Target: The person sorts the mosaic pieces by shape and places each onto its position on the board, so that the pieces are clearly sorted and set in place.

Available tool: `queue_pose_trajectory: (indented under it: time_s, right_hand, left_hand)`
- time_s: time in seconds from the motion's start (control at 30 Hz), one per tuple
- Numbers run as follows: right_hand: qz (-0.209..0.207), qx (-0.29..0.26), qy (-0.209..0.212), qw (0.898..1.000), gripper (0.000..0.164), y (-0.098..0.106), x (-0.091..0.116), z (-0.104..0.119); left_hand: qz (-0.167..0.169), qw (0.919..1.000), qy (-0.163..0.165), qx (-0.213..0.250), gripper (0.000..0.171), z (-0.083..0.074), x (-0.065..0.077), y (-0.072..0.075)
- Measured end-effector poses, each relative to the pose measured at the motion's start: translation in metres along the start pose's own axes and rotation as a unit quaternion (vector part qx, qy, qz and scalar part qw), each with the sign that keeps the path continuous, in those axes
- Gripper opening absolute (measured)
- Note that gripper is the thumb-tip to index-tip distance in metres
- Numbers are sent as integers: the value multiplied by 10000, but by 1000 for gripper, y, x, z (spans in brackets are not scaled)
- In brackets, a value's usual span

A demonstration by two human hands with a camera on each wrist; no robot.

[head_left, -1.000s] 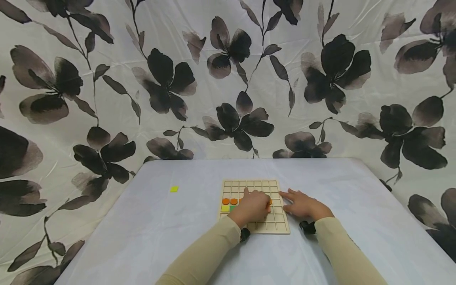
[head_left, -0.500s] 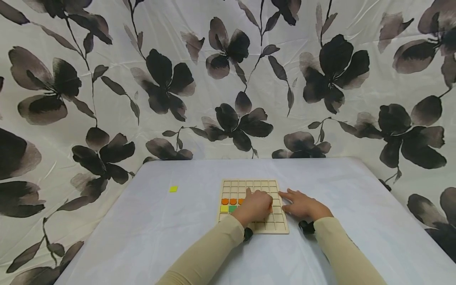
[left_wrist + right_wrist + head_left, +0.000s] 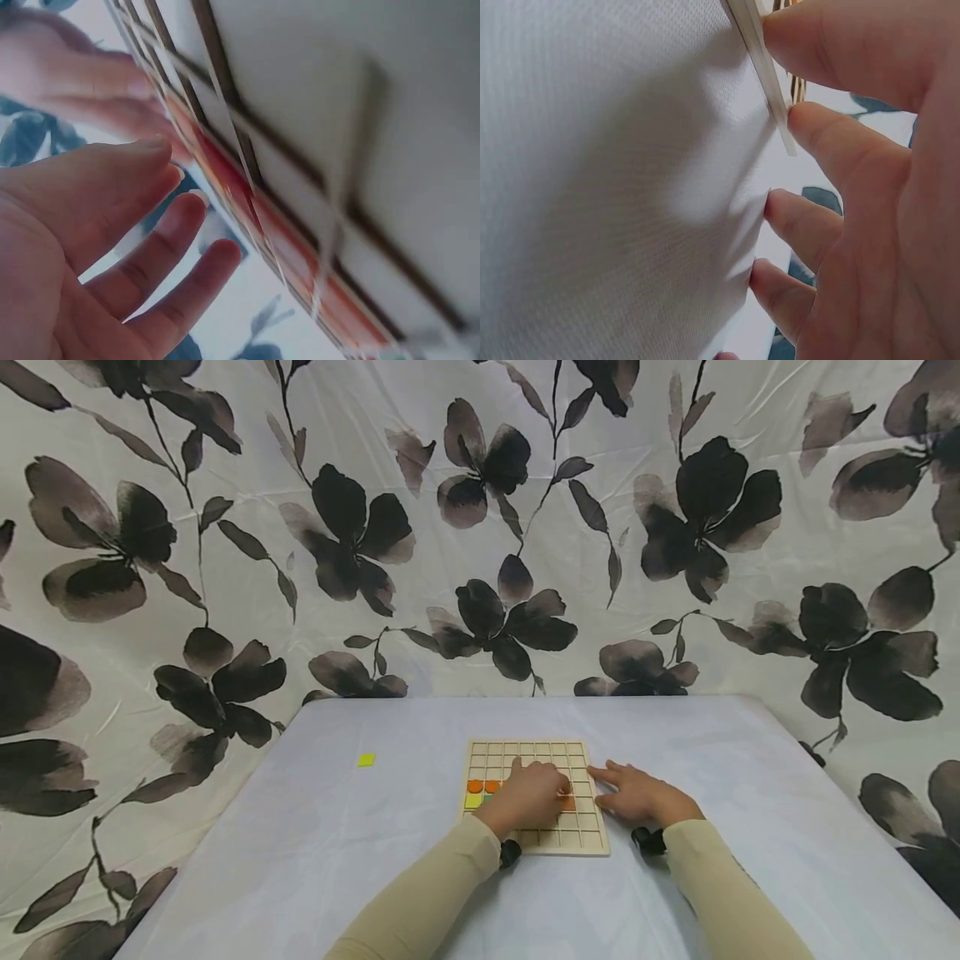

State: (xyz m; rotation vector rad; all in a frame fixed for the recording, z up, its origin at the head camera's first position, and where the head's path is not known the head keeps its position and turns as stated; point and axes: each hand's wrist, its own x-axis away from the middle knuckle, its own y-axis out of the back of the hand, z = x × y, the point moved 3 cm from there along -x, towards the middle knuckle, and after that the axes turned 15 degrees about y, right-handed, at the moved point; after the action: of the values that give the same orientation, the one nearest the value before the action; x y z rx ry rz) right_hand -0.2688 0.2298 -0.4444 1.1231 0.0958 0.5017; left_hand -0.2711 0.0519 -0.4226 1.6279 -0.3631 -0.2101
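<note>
A wooden grid board [image 3: 555,840] lies on the table. My left hand [image 3: 525,795] reaches over its middle, hiding part of two rows of pieces. In the left wrist view its fingers are loosely bent, the thumb close over the index finger, with nothing visible between the fingertips. An orange square piece [image 3: 567,803] sits in the board just by those fingertips. Left of the hand are orange round pieces [image 3: 476,786], a yellow square piece [image 3: 474,801] and a partly covered green piece. My right hand [image 3: 643,792] spreads its fingers, thumb and index fingertips touching the board's right edge.
A yellow square piece [image 3: 366,760] lies alone on the white tablecloth [image 3: 285,868], left of the board. Behind the table hangs a floral curtain [image 3: 480,527]. Black wrist devices [image 3: 648,841] sit under both wrists.
My left hand shifts slightly right, then back left, leaving the orange square beside its fingertips in fuller view. The right hand stays at the board's edge.
</note>
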Motion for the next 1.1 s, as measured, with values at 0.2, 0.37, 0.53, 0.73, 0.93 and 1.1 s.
queue_pose_trajectory:
  time_s: [0.2, 0.37, 0.53, 0.73, 0.93, 1.1]
  right_hand:
    - [5, 24, -138, 9999, 61, -1, -4, -1]
    - [28, 21, -147, 9999, 63, -2, -4, -2]
    - [30, 57, -103, 9999, 63, -3, -5, -1]
    - [44, 87, -91, 9999, 62, -4, -6, 0]
    - [53, 113, -135, 9998, 62, -2, -4, 2]
    - [84, 110, -154, 9998, 62, -2, -4, 3]
  left_hand:
    - [-190, 9996, 126, 177, 24, 28, 5, 11]
    - [-241, 9987, 367, 255, 25, 53, 6, 15]
    - [-316, 9963, 670, 429, 25, 80, 8, 17]
    - [-300, 9920, 1064, 609, 26, 105, 9, 19]
    - [-253, 9875, 1447, 573, 25, 122, 12, 22]
    - [-282, 9861, 1530, 580, 25, 134, 14, 23]
